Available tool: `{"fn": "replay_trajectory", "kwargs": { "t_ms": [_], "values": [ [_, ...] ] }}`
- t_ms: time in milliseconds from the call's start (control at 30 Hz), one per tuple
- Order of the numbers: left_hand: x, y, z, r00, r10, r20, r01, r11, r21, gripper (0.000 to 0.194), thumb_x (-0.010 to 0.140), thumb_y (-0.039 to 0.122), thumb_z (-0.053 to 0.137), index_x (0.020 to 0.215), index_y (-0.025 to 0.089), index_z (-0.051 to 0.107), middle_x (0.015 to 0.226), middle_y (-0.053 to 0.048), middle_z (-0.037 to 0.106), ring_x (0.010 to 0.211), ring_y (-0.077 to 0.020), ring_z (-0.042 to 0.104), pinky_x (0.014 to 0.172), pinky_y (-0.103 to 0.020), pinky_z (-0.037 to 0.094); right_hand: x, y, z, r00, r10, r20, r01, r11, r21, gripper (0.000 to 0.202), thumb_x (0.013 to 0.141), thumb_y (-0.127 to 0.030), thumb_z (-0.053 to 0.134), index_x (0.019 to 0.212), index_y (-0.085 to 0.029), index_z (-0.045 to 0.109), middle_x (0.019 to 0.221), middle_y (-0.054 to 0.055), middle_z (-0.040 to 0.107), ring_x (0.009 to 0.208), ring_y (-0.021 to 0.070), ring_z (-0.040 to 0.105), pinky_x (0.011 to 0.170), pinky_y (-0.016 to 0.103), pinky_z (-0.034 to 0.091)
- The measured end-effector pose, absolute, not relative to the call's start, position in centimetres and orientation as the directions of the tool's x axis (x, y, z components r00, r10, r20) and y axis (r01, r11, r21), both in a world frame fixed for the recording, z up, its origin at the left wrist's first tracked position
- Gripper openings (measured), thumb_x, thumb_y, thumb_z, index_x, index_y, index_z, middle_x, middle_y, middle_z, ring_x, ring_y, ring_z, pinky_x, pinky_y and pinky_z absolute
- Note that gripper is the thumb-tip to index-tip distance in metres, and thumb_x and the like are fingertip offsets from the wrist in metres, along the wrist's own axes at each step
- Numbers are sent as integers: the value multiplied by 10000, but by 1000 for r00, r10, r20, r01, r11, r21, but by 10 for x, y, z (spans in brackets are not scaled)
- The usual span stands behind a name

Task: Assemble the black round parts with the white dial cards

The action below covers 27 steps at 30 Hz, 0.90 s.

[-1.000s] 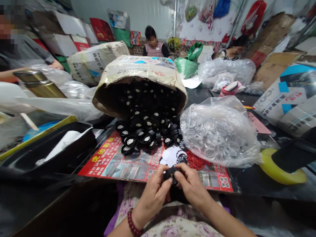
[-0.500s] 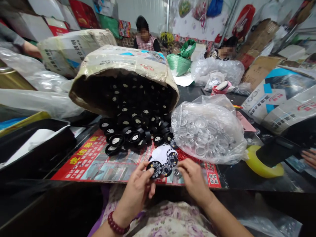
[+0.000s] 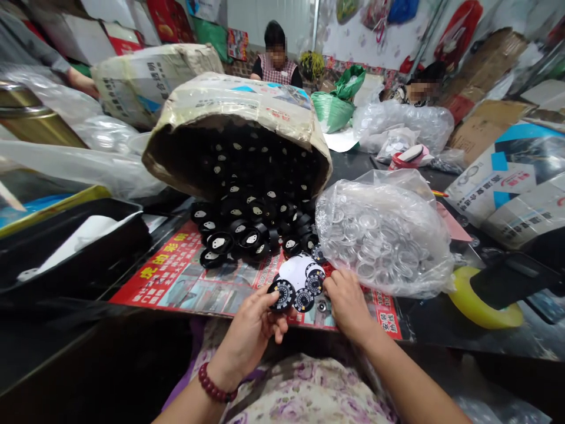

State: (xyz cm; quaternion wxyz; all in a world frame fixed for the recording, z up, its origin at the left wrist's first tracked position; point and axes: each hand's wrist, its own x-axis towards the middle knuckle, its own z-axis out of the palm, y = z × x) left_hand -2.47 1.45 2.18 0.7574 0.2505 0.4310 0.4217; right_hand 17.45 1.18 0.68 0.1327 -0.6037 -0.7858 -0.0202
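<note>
Your left hand is grasping a black dial disc by its near-left rim, thumb on top, other fingers curling below. The disc is lying just beyond those fingertips, printed side up; it's round, so it's giving you no long axis to read. Left is clearly the nearer hand. Your right hand is sitting across to the right with fingers bending inward; can't tell whether it's pinching anything. Between the two, loose dial discs are lying just beside the held one, and a small round metal part is resting by your right fingers. Just beyond, white discs are spreading over the printed sheet, which is covering part of the black surface. A yellow ring is lying right, a black tray left. Farther in, black round parts are spilling from a tipped carton, and a clear bag is holding transparent rings to their right. Across the room, a person in a checked top is sitting behind the carton, another person is bending farther right, and pale wall panels are standing behind.
</note>
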Motion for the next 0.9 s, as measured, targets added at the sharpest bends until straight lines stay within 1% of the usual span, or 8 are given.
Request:
{"fn": "replay_trajectory", "kwargs": {
  "t_ms": [133, 233, 300, 400, 467, 533, 800, 900],
  "values": [
    [-19, 21, 23, 279, 855, -438, -434, 519, 737, 124, 778, 258, 592, 813, 159, 525, 609, -64, 699, 376, -106, 562, 311, -155, 414, 181, 21, 13, -197, 945, 262, 947, 253, -199, 159, 845, -63, 433, 793, -170, 538, 881, 81, 536, 848, 221, 432, 764, 353, 348],
    [-11, 25, 24, 260, 867, -426, -478, 499, 723, 124, 796, 266, 572, 839, 154, 537, 645, -66, 710, 371, -102, 555, 304, -159, 410, 181, 22, 30, -125, 930, 346, 840, 285, -462, 135, 878, -118, 402, 803, -180, 495, 956, 73, 522, 915, 207, 436, 832, 354, 348],
    [-5, 26, 27, 267, 871, -413, -532, 490, 690, 143, 808, 277, 553, 879, 153, 556, 725, -71, 726, 383, -108, 571, 305, -173, 422, 173, 19, 41, -57, 941, 334, 651, 288, -702, 137, 898, -180, 395, 784, -189, 470, 909, 52, 513, 885, 189, 450, 821, 340, 360],
    [0, 26, 30, 342, 862, -374, -613, 507, 606, 231, 832, 316, 506, 900, 121, 608, 770, -93, 729, 457, -141, 628, 341, -194, 453, 153, 10, 51, -78, 997, 30, 157, 42, -987, 172, 905, -323, 436, 781, -204, 438, 691, -18, 476, 637, 130, 446, 615, 262, 376],
    [0, 25, 31, 409, 832, -374, -631, 554, 542, 338, 854, 350, 449, 821, 77, 645, 619, -102, 698, 466, -161, 634, 380, -210, 472, 138, 4, 51, -187, 968, -166, -178, -199, -964, 233, 858, -404, 524, 783, -207, 422, 614, -49, 471, 529, 95, 416, 517, 217, 327],
    [-2, 25, 31, 429, 808, -405, -653, 587, 479, 385, 860, 340, 425, 713, 69, 656, 500, -86, 649, 429, -154, 608, 419, -231, 491, 126, -1, 49, -233, 942, -242, -355, -314, -881, 306, 782, -434, 628, 777, -196, 435, 628, -36, 533, 499, 74, 428, 472, 188, 290],
    [-11, 20, 27, 399, 805, -440, -665, 584, 466, 316, 833, 288, 471, 664, 90, 649, 495, -75, 657, 364, -126, 567, 375, -208, 449, 117, -6, 38, -258, 921, -293, -492, -386, -780, 353, 665, -380, 763, 797, -178, 505, 628, -20, 604, 402, 52, 439, 343, 151, 252],
    [-12, 20, 29, 359, 812, -461, -702, 560, 439, 266, 810, 243, 493, 623, 107, 623, 507, -57, 653, 383, -125, 573, 379, -213, 466, 117, -7, 37, -257, 920, -295, -471, -385, -794, 358, 676, -412, 746, 826, -168, 531, 648, 3, 619, 439, 76, 497, 365, 164, 308]
  ]
}}
